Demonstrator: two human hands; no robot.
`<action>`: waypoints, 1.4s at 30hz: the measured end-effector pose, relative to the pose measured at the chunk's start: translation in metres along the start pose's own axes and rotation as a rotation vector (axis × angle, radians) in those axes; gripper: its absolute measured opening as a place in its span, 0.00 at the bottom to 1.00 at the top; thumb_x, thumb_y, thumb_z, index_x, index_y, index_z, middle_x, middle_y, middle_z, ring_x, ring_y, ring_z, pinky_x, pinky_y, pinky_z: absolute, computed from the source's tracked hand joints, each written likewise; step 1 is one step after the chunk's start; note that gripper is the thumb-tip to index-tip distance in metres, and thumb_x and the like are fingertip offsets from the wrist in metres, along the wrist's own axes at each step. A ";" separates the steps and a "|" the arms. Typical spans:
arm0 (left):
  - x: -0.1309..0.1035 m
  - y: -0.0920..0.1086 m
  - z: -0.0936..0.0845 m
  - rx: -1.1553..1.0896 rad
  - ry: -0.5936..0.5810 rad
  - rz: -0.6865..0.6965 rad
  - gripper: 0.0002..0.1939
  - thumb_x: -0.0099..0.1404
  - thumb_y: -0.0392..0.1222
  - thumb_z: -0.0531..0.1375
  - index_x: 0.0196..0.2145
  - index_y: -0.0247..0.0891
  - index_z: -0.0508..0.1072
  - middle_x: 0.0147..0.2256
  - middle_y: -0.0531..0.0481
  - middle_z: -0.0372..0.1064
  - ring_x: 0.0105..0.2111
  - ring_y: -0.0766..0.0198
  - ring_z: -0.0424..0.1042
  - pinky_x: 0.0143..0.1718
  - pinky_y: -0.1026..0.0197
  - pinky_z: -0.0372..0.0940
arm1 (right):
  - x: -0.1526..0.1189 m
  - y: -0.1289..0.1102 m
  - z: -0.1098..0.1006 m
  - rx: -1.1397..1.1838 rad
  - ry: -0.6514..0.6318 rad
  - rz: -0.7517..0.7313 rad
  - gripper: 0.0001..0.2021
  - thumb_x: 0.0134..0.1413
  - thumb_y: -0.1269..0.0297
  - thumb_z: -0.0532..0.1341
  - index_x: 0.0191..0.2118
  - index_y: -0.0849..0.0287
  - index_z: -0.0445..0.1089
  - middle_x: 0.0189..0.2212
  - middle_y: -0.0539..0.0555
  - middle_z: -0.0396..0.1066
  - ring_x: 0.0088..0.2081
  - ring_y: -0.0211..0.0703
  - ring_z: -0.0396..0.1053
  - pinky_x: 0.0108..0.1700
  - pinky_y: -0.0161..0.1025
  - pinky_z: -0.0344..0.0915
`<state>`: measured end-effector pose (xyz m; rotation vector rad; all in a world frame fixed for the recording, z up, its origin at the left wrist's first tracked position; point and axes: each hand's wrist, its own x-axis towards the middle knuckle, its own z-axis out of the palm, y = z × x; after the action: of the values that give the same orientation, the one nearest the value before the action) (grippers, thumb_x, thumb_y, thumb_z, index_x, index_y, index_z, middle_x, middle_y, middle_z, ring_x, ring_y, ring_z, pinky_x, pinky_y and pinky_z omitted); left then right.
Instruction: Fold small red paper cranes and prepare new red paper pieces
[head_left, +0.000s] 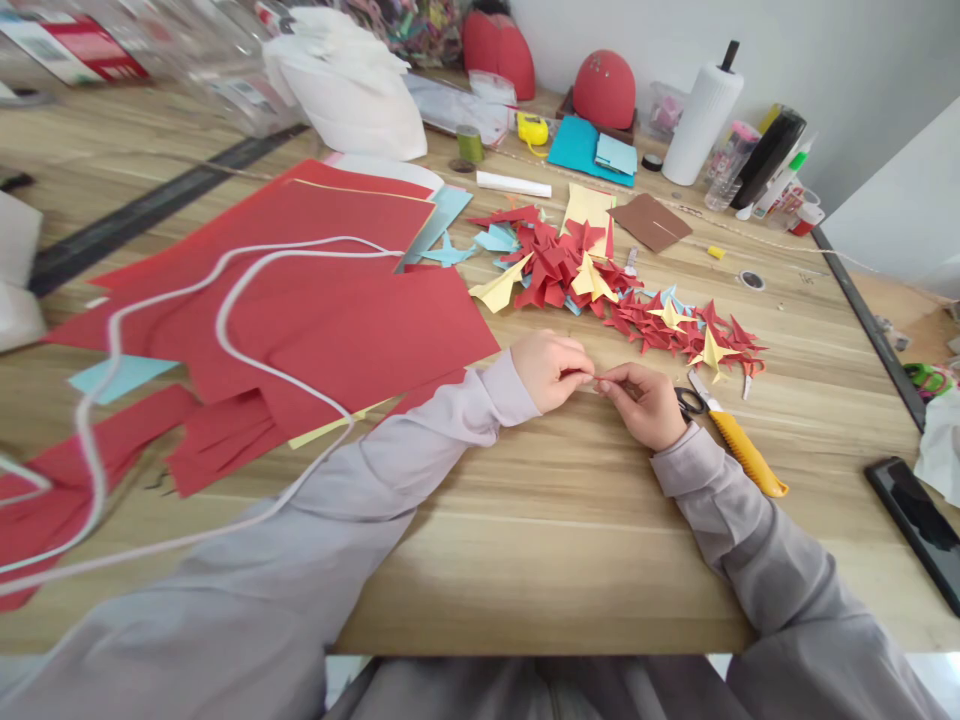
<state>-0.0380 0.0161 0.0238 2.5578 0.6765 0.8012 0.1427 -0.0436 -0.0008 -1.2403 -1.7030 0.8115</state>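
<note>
Head view: your left hand and right hand are positioned fingertip near fingertip over the desk, thumb and fingers of each pinched together; any item between them is too small to identify. The pile of folded paper pieces lies just beyond both hands. Red paper sheets lie beside your left hand; the yellow-handled cutter and black scissors handles lie beside your right.

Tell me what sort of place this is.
Probably a paper-craft workspace: a wood-grain tabletop bears a heap of pointed folded-paper shapes in red, yellow and light blue, beside large flat red paper sheets.
</note>
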 end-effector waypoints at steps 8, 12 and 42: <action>0.001 0.004 -0.009 -0.136 0.051 -0.139 0.09 0.58 0.39 0.56 0.25 0.36 0.74 0.23 0.52 0.69 0.24 0.69 0.65 0.27 0.65 0.58 | 0.003 0.001 -0.002 0.155 0.051 0.065 0.12 0.49 0.55 0.61 0.31 0.59 0.70 0.25 0.53 0.73 0.28 0.41 0.71 0.34 0.40 0.69; 0.002 0.002 -0.004 -0.237 0.060 -0.207 0.06 0.54 0.37 0.58 0.23 0.35 0.74 0.23 0.52 0.70 0.24 0.69 0.66 0.27 0.66 0.59 | 0.002 -0.001 -0.002 0.206 0.035 0.048 0.11 0.50 0.55 0.61 0.33 0.59 0.70 0.27 0.54 0.74 0.29 0.41 0.72 0.35 0.40 0.69; -0.001 -0.005 0.005 -0.214 -0.040 -0.221 0.06 0.55 0.38 0.58 0.24 0.36 0.74 0.24 0.53 0.71 0.25 0.69 0.67 0.28 0.67 0.59 | 0.003 -0.003 -0.002 0.040 -0.106 -0.038 0.12 0.55 0.56 0.56 0.33 0.60 0.71 0.25 0.54 0.74 0.28 0.39 0.72 0.33 0.38 0.70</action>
<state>-0.0369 0.0184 0.0172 2.2548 0.7980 0.7051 0.1431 -0.0418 0.0031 -1.1524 -1.7809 0.8983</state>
